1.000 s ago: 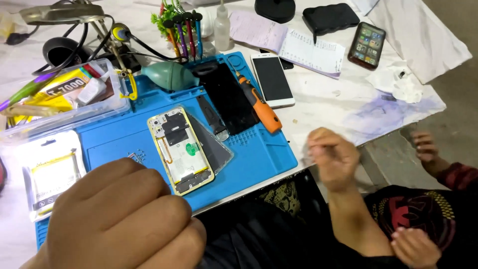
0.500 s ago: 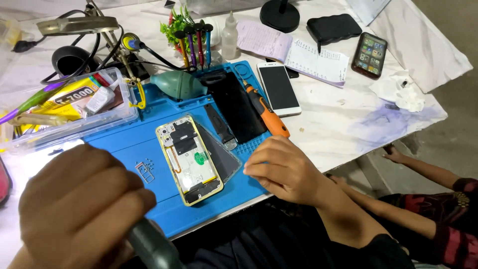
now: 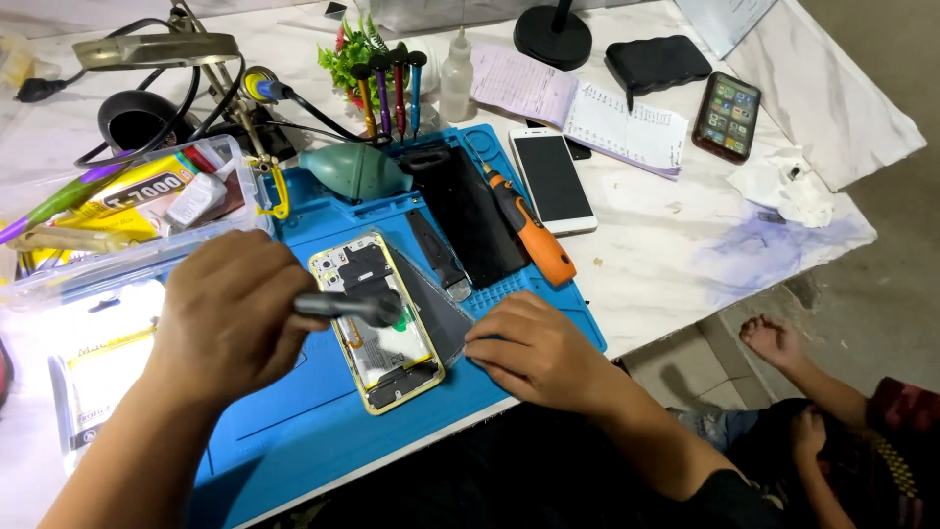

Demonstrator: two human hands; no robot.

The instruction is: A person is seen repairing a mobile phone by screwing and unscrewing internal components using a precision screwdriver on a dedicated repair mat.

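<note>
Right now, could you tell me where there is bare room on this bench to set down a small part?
Bare marble lies between the white phone, the crumpled tissue and the table's near edge. The blue mat is free at its near-left corner, below the opened phone. The back, around the screwdriver rack and cables, is crowded.

1. The light is bright and even, with soft daylight across the white marble bench (image 3: 666, 245).
2. At the left of the frame, a clear plastic packet (image 3: 88, 343) is washed out by strong glare.
3. Soft, short shadows lie under the hands on the blue silicone work mat (image 3: 294, 431).
4. The centre is sharp; the left hand (image 3: 230, 318) and its grey tool handle (image 3: 348, 307) are slightly blurred.
5. The lower right of the frame, below the bench, is dimmer.
</note>
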